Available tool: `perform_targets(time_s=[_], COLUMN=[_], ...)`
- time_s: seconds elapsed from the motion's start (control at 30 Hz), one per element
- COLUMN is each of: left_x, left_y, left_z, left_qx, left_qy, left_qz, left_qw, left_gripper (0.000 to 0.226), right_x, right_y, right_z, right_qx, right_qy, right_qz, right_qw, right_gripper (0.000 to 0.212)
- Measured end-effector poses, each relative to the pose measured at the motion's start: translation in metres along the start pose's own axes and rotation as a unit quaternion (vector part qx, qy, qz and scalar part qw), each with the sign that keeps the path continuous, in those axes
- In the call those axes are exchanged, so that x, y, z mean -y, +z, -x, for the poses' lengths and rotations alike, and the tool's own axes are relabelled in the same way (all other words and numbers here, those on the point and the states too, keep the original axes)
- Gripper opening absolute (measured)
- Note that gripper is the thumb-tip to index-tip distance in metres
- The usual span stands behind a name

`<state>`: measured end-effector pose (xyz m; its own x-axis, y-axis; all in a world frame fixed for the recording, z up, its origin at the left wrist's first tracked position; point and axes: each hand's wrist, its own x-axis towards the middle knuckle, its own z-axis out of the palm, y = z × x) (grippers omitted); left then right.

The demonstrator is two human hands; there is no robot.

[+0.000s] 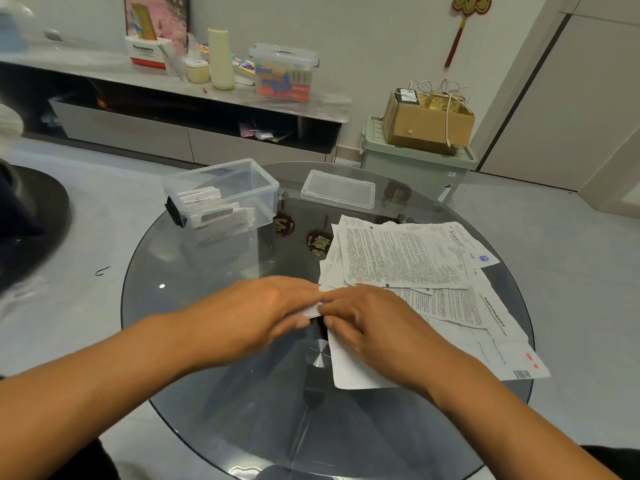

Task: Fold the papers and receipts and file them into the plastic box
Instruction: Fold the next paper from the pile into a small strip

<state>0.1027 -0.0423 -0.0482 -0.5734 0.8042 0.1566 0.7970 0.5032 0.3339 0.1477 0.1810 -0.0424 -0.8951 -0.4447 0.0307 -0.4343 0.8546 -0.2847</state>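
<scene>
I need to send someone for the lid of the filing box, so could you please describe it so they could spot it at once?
Start at the round glass table. At its far edge, right of the open plastic box holding folded receipts, lies the lid, flat and apart from the box. It is shallow, clear and empty, unlike the deep box and the printed papers nearer the person.

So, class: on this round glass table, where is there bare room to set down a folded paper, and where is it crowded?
Bare: the round glass table left of the left hand, below the clear plastic box; also the near edge. Crowded: the right side, under the loose printed papers, and centre, where both hands, right hand, work a white sheet.
</scene>
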Motion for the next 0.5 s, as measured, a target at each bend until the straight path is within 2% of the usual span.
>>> perform_targets(time_s=[0.07, 0.1, 0.17, 0.23, 0.3, 0.33, 0.4, 0.5], left_x=[-0.005, -0.007, -0.004, 0.004, 0.016, 0.022, 0.032, 0.036], left_y=[0.007, 0.009, 0.016, 0.018, 0.019, 0.019, 0.013, -0.008], left_z=[0.008, 0.012, 0.015, 0.011, 0.007, 0.007, 0.007, 0.007], left_qx=[-0.011, -0.013, -0.029, -0.048, -0.072, -0.086, -0.079, -0.041], left_qy=[0.028, 0.036, 0.029, -0.009, -0.047, -0.06, -0.101, -0.186], left_qz=[-0.046, -0.097, -0.191, -0.222, -0.214, -0.207, -0.202, -0.22], left_qw=[0.998, 0.995, 0.981, 0.974, 0.973, 0.973, 0.971, 0.957], left_gripper=[0.045, 0.05, 0.057, 0.054, 0.044, 0.037, 0.034, 0.034], right_x=[-0.002, -0.002, -0.01, -0.023, -0.033, -0.038, -0.042, -0.044], right_y=[-0.01, -0.015, -0.02, -0.023, -0.023, -0.02, -0.012, -0.002], right_z=[0.008, 0.01, 0.01, 0.002, -0.004, -0.006, -0.008, -0.01], right_qx=[0.005, -0.021, -0.124, -0.162, -0.119, -0.094, -0.079, -0.141], right_qy=[0.025, 0.053, 0.106, 0.151, 0.216, 0.241, 0.257, 0.225], right_qz=[-0.021, -0.054, -0.082, -0.034, -0.026, -0.03, -0.021, 0.011], right_qw=[0.999, 0.997, 0.983, 0.975, 0.969, 0.966, 0.963, 0.964], right_gripper=[0.027, 0.023, 0.021, 0.043, 0.07, 0.077, 0.066, 0.038])
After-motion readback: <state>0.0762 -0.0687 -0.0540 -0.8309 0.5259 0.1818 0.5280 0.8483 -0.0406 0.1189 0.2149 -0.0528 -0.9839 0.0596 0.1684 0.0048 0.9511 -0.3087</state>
